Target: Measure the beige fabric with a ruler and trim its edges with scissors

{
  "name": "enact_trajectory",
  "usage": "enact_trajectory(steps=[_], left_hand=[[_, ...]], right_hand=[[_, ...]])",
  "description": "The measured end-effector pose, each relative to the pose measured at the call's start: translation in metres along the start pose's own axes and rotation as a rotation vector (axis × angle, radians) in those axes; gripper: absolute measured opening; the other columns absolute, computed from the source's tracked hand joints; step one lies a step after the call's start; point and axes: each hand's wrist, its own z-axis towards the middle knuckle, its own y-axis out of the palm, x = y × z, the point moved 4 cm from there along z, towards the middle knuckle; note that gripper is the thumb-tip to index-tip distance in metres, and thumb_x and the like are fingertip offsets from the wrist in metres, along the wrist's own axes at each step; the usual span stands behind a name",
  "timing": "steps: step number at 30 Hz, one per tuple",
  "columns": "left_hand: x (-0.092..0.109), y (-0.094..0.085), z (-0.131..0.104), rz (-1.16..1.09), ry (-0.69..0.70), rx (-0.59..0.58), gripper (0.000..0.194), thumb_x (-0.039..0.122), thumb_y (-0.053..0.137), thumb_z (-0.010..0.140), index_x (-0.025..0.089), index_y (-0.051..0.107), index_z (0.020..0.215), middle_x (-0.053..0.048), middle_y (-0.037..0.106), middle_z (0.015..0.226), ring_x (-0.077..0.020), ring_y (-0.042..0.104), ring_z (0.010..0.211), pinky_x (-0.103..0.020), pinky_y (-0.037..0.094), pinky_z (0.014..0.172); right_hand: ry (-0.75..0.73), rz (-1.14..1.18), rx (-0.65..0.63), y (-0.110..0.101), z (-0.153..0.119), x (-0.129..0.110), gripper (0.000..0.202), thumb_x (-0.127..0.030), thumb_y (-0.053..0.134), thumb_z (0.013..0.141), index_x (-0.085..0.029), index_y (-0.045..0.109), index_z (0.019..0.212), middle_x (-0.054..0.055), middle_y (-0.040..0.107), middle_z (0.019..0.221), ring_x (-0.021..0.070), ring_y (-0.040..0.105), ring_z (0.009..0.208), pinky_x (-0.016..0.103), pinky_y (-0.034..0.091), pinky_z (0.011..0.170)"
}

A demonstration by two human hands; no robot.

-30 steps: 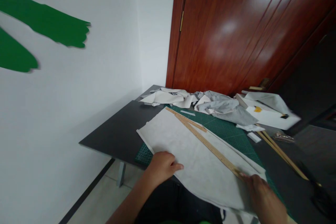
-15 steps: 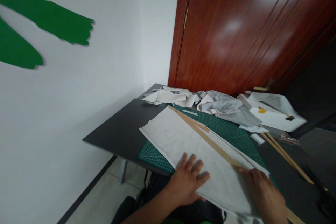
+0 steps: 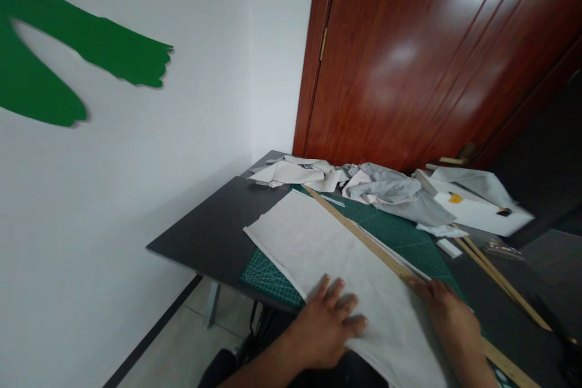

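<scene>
The left forearm [image 3: 273, 361] enters from the near edge and extends toward the right and far side, bare of any sleeve. The left hand [image 3: 325, 328] is palm down, with the visible digits extended and spread, tips directed to the far side and slightly right. The right hand [image 3: 450, 309] is positioned to the right, back upward, digits bent and close together, tips directed left and far; its underside is hidden. The right wrist [image 3: 473, 345] leads back toward the near right, and the two hands stand apart
</scene>
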Motion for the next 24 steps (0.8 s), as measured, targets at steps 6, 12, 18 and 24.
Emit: enact_trajectory(steps=[6,12,18,24], left_hand=[[-0.008,-0.007,-0.030,-0.091,0.143,-0.053,0.048,0.038,0.055,0.103,0.026,0.054,0.150,-0.003,0.058,0.158,-0.0321,0.036,0.159,-0.062,0.017,0.134],[-0.023,-0.017,-0.089,-0.210,0.066,-0.108,0.033,0.038,0.063,0.097,0.028,0.065,0.129,0.000,0.064,0.152,-0.0274,0.039,0.158,-0.055,0.008,0.137],[-0.047,-0.045,-0.112,-0.407,-0.104,0.028,0.028,0.053,0.069,0.090,0.025,0.068,0.093,0.000,0.077,0.101,-0.0288,0.061,0.136,-0.049,0.024,0.131],[-0.060,-0.045,-0.060,-0.155,-0.462,0.137,0.059,0.066,0.072,0.091,0.023,0.070,0.130,-0.013,0.071,0.130,-0.0332,0.065,0.123,-0.052,0.047,0.113]], right_hand=[[0.055,0.050,0.001,-0.005,-0.015,0.028,0.043,-0.060,0.033,0.099,-0.030,0.050,0.074,0.011,0.072,0.074,0.0316,0.075,0.067,0.038,0.045,0.056],[0.099,0.171,-0.114,-0.006,-0.023,0.021,0.048,-0.074,0.055,0.088,-0.032,0.043,0.067,0.003,0.064,0.057,0.0278,0.068,0.055,0.036,0.044,0.054],[0.026,0.171,-0.254,0.009,-0.016,-0.062,0.036,-0.054,0.055,0.098,-0.029,0.047,0.073,0.005,0.070,0.065,0.0262,0.073,0.063,0.033,0.040,0.058],[-0.011,0.161,-0.273,0.013,-0.017,-0.092,0.033,-0.054,0.060,0.100,-0.028,0.050,0.083,0.009,0.077,0.080,0.0305,0.078,0.078,0.033,0.041,0.061]])
